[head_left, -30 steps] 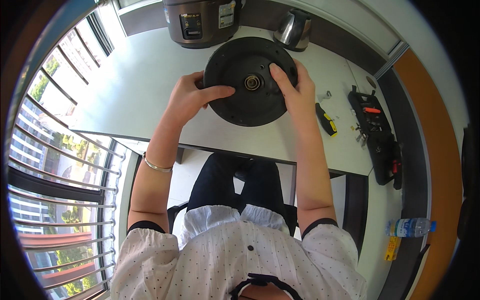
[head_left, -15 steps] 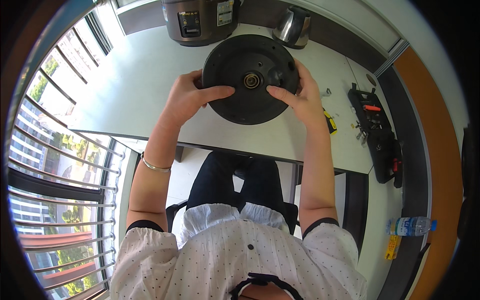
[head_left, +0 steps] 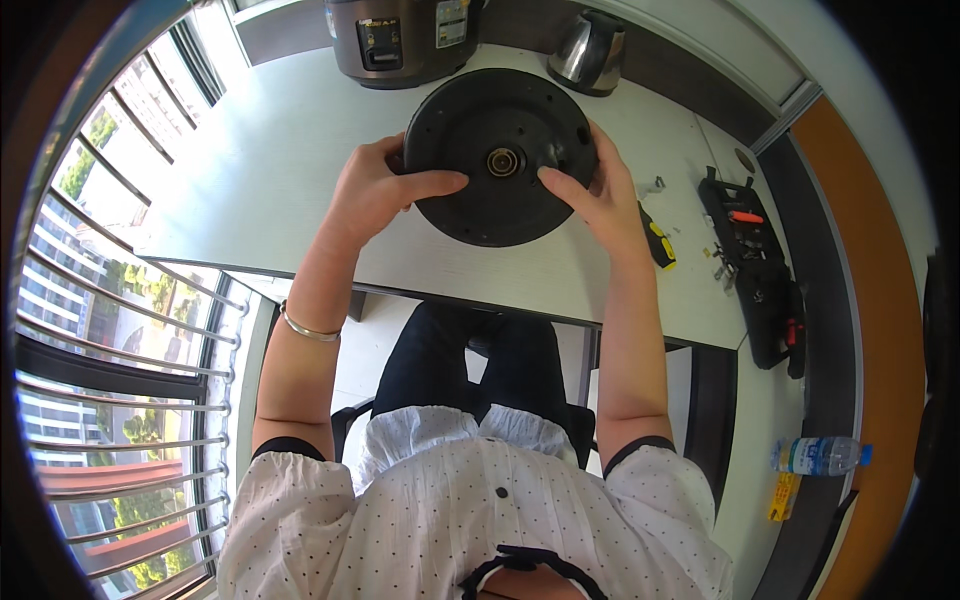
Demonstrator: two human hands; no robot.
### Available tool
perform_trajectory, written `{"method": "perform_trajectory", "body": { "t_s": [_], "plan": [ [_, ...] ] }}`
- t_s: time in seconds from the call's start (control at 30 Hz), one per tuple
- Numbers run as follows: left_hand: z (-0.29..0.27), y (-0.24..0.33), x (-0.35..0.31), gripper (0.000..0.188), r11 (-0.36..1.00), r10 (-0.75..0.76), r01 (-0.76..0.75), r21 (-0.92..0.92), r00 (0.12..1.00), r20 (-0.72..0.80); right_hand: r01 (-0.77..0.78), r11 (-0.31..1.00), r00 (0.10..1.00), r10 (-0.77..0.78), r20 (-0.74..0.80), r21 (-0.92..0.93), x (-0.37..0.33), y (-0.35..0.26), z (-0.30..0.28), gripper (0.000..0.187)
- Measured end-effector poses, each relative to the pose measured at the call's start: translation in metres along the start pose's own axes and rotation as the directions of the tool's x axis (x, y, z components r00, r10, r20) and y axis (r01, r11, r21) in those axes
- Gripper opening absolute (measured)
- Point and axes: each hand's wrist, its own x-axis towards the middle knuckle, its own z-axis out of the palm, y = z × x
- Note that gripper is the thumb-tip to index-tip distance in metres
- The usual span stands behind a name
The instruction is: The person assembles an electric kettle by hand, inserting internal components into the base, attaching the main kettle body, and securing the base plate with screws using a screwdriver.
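Left hand [head_left: 375, 190] and right hand [head_left: 600, 195] grip opposite rims of the round black plastic appliance base [head_left: 498, 155], held underside-up, apparently just above the white desk [head_left: 250, 170]; thumbs should stay off the brass centre fitting [head_left: 502, 161], grip even.

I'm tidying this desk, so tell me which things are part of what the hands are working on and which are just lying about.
In hand:
- black disc, gripped by left hand and right hand

Lying about:
- cooker and kettle at the back of the desk
- screwdriver by the right hand
- tool case
- water bottle on the floor
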Motion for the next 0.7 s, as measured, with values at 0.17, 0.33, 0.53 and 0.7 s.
{"method": "perform_trajectory", "body": {
  "t_s": [0.17,0.33,0.53,0.7],
  "plan": [
    [0.000,-0.004,0.002,0.047,0.999,0.029,-0.029,-0.026,1.000,0.000,0.039,0.999,0.997,-0.039,-0.060,-0.009,-0.001,0.003,0.009,0.072],
    [0.000,-0.002,0.001,0.049,1.000,0.028,-0.028,-0.007,1.000,-0.001,0.026,1.000,0.995,-0.026,-0.094,-0.007,-0.001,-0.001,0.013,0.068],
    [-0.003,-0.003,0.003,0.050,0.999,0.026,-0.026,-0.024,1.000,-0.014,0.073,0.996,0.991,-0.077,-0.112,-0.048,0.002,0.000,0.017,0.066],
    [-0.003,-0.007,0.005,0.047,0.998,0.022,-0.024,-0.054,0.999,-0.046,0.127,0.985,0.977,-0.144,-0.160,-0.115,0.003,0.008,0.022,0.064]
  ]
}}
